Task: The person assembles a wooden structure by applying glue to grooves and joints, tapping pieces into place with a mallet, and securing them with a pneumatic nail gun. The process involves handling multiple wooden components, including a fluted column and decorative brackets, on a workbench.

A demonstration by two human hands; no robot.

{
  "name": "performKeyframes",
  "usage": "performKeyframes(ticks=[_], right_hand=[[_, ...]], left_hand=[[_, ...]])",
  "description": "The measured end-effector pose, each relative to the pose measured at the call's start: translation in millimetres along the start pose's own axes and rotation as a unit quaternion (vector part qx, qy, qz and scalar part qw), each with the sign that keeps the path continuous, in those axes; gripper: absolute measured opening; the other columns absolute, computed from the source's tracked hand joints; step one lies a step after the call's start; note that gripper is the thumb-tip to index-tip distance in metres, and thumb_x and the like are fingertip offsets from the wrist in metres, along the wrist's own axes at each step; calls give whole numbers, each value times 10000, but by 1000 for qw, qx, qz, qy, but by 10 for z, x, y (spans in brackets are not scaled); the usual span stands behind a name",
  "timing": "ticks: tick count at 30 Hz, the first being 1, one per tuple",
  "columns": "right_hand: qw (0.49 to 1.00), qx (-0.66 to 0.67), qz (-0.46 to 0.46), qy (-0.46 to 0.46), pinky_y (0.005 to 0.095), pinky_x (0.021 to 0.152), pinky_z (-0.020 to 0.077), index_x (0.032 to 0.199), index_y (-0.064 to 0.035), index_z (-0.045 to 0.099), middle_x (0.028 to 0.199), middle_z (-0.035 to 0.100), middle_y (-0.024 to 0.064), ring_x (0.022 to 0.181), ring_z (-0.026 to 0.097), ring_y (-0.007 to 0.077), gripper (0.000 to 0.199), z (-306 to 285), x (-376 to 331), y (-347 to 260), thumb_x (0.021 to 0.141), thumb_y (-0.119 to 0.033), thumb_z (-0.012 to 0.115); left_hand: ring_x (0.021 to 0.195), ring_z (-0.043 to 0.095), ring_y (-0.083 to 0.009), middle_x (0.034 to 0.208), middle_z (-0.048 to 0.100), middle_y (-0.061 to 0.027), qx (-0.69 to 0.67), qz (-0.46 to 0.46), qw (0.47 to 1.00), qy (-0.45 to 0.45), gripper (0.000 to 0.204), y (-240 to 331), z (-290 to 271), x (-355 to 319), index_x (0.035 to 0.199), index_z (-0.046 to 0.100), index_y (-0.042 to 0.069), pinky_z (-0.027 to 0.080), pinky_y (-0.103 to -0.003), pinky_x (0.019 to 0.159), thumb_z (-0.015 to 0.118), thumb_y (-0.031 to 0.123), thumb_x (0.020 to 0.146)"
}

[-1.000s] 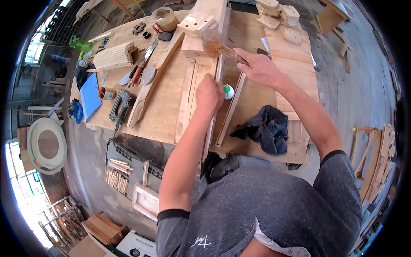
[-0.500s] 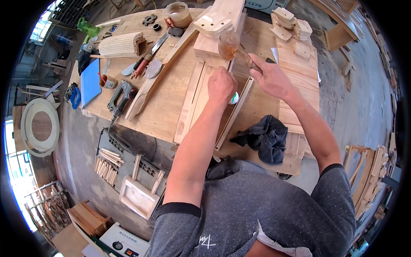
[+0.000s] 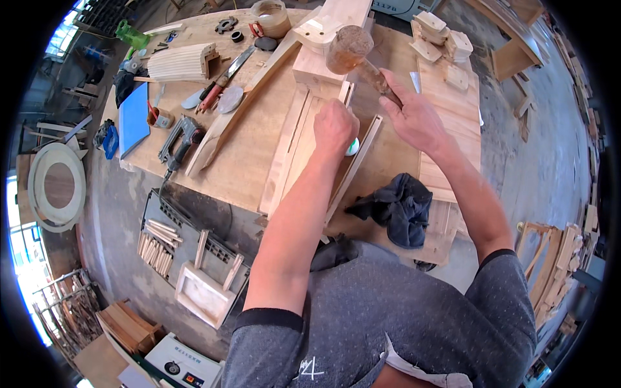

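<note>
My right hand (image 3: 417,119) is closed around the handle of a wooden mallet (image 3: 349,50). The mallet's round, worn head hangs in the air over the far end of the workpiece. My left hand (image 3: 336,126) is a fist around a narrow wooden strip (image 3: 348,92), whose end pokes out beyond the knuckles; the rest is hidden under the hand. Beneath that arm lies a long grooved wooden board (image 3: 289,155), and a thin rail (image 3: 354,169) runs along its right. A small round white-and-green object (image 3: 353,147) shows beside my left wrist.
Left on the bench lie a nail gun (image 3: 181,145), a handsaw (image 3: 226,77), a blue folder (image 3: 136,119) and a glue pot (image 3: 270,19). A dark cloth (image 3: 401,210) lies near right, beside pale planks (image 3: 449,142). Shaped wood blocks (image 3: 446,39) are stacked far right.
The mallet has lifted away from the strip and looks larger now, with my right hand rising along with it. My left hand stays in nearly the same place.
</note>
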State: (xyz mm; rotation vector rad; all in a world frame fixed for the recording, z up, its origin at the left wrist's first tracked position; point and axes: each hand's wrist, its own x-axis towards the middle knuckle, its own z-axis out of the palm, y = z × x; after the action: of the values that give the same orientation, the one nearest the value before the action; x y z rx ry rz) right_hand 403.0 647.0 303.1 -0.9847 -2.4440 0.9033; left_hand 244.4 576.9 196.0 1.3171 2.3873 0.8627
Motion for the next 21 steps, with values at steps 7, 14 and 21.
performKeyframes(ticks=[7,14,21], right_hand=[[996,-74,-25,-31,519,837,514,1490,-122,450,985,706,256,940,657,468,538,56,36,272,984,-280,542],[991,-109,16,-74,513,848,512,1492,-126,451,987,705,266,947,657,468,541,-7,61,282,983,-281,551],[995,-79,8,-59,472,842,522,1476,-119,478,1047,708,236,961,669,440,514,79,-42,300,991,-262,573]], left_hand=[[942,687,-452,938,700,-295,-5,-30,999,-27,316,49,-9,-24,928,679,-44,540,-499,869,621,267,928],[831,683,-460,887,689,-262,-4,8,1000,19,203,5,54,-18,822,646,-8,553,-522,760,610,177,897],[829,681,-435,845,682,-247,20,83,995,53,240,-103,180,-90,809,625,-7,546,-502,761,637,213,905]])
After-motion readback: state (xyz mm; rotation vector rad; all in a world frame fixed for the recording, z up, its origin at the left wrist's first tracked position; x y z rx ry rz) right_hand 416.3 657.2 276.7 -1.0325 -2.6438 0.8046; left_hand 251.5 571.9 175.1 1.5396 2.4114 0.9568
